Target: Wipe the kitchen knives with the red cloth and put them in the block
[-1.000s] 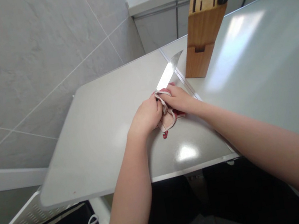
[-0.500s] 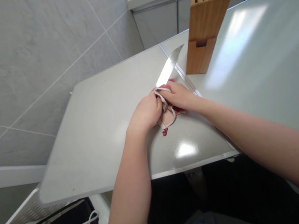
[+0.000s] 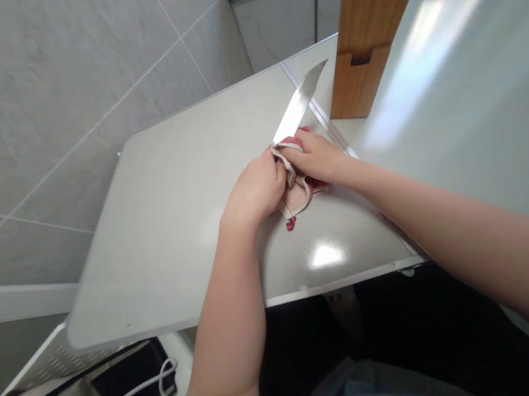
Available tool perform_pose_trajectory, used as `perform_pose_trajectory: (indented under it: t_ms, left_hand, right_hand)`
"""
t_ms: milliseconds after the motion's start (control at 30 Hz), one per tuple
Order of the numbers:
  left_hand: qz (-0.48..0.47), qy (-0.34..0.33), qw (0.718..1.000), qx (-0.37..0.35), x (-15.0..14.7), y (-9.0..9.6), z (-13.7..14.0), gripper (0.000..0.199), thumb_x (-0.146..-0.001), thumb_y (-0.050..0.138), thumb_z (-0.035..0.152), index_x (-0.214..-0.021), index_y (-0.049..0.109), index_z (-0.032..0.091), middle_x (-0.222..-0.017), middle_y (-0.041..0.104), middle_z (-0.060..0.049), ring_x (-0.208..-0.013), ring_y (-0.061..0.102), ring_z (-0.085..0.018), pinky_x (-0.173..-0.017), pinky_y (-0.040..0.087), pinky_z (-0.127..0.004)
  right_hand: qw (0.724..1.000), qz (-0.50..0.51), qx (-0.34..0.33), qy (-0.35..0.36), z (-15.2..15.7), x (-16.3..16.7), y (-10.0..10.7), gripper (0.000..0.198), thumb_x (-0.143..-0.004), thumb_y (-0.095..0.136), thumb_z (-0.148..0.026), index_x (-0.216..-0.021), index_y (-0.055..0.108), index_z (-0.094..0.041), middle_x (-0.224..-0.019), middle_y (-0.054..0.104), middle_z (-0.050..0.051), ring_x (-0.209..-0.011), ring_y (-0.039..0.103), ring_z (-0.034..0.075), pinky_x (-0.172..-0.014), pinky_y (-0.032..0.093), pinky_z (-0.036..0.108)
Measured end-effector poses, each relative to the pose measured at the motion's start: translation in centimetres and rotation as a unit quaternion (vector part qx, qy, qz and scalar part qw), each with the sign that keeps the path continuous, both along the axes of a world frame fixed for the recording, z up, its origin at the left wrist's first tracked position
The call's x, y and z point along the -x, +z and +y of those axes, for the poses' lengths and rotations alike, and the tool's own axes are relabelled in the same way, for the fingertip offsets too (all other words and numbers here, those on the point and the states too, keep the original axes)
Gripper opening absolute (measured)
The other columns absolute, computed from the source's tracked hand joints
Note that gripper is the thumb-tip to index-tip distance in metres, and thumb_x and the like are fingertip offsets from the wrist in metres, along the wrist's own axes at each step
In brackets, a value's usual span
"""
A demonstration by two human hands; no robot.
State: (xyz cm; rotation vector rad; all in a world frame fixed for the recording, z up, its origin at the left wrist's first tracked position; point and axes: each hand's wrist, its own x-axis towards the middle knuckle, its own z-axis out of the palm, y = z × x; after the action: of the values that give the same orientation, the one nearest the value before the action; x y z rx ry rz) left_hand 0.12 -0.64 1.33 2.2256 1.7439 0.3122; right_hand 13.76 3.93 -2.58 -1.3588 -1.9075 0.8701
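A kitchen knife (image 3: 298, 106) points away from me to the upper right, its bare blade above the table. My left hand (image 3: 261, 186) is closed around the handle end, which its fingers hide. A red and cream cloth (image 3: 296, 199) is bunched at the base of the blade. My right hand (image 3: 314, 154) is closed on this cloth, with the thumb pressing into its fold. Both hands nearly touch each other. The cloth's lower corner hangs down toward me, with a small red loop at its tip.
A wooden knife block (image 3: 361, 46) stands just right of the blade tip, with a dark handle at its top. The pale folding table (image 3: 160, 242) has a seam across it. A white basket (image 3: 48, 359) with a cable and other items sits lower left. A grey tiled wall (image 3: 46, 79) rises behind.
The camera view has shifted slightly, so the table and block sit a little higher in the picture. Both hands keep their hold on the knife and the cloth.
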Motion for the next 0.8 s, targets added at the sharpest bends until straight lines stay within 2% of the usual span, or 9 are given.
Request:
perform_pose_trajectory:
  t_ms: [167,333,533,800]
  left_hand:
    - [0.005,0.008,1.000,0.011,-0.13,0.29,-0.18,0.030,-0.095,0.032,0.022,-0.108,0.057,0.013,-0.106,0.067,-0.013,-0.097,0.062,-0.024,-0.086,0.046,-0.032]
    - [-0.003,0.029,0.999,0.033,-0.33,0.69,-0.46,0.027,-0.094,0.035,0.022,-0.105,0.058,0.014,-0.100,0.067,-0.012,-0.101,0.061,-0.025,-0.087,0.045,-0.032]
    - [-0.013,0.033,0.999,0.034,-0.40,0.58,-0.35,0.025,-0.094,0.036,0.023,-0.104,0.057,0.014,-0.099,0.066,-0.012,-0.102,0.060,-0.025,-0.088,0.044,-0.032]
    - [0.013,0.018,0.999,0.024,-0.33,0.50,-0.16,0.029,-0.095,0.033,0.023,-0.105,0.057,0.013,-0.099,0.067,-0.014,-0.094,0.063,-0.024,-0.083,0.045,-0.031]
  right_hand:
    - [1.000,0.001,0.000,-0.006,-0.07,0.09,0.15,0.023,-0.084,0.049,-0.034,-0.089,0.058,-0.014,-0.086,0.062,0.008,-0.089,0.056,0.023,-0.083,0.043,0.035]
    - [1.000,0.014,-0.007,-0.004,-0.03,0.23,0.08,0.019,-0.085,0.051,-0.031,-0.093,0.057,-0.015,-0.088,0.057,0.007,-0.098,0.053,0.025,-0.089,0.041,0.037]
    - [1.000,0.007,-0.004,0.006,-0.01,0.19,0.14,0.017,-0.085,0.050,-0.031,-0.088,0.057,-0.016,-0.083,0.059,0.006,-0.092,0.053,0.024,-0.085,0.042,0.035]
    - [1.000,0.007,-0.008,-0.006,0.02,0.08,0.01,0.020,-0.085,0.049,-0.034,-0.085,0.057,-0.016,-0.087,0.062,0.008,-0.087,0.055,0.023,-0.081,0.042,0.033]
